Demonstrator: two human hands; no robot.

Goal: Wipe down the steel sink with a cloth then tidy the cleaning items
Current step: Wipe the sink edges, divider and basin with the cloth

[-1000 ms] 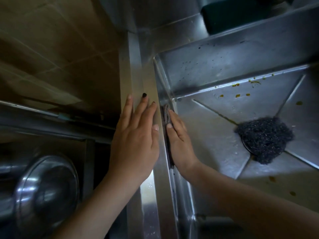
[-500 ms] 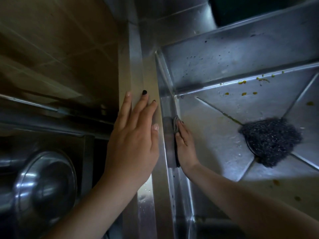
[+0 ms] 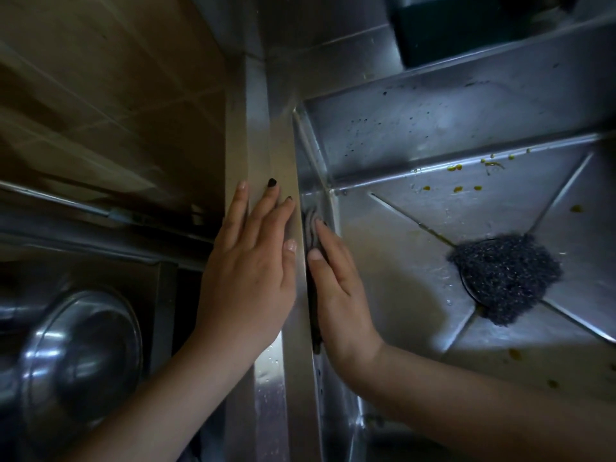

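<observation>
- Head: right hand [image 3: 336, 295] is pressing the grey, bunched cloth [image 3: 311, 225] against the sink [image 3: 416, 128] wall, 9 o'clock from the scourer [image 3: 506, 278]; fingers straight, together.
- Left hand [image 3: 253, 271] is lying flat on the sink's edge, fingers straight, slightly spread.

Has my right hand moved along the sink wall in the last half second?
Yes. The right hand, pressing the cloth, slid along the sink wall toward the far corner, away from the person.

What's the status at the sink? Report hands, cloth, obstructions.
Left hand flat on sink rim. Right hand pressing cloth against the left inner wall. Steel wool sits mid-basin; yellow specks on basin floor.
</observation>
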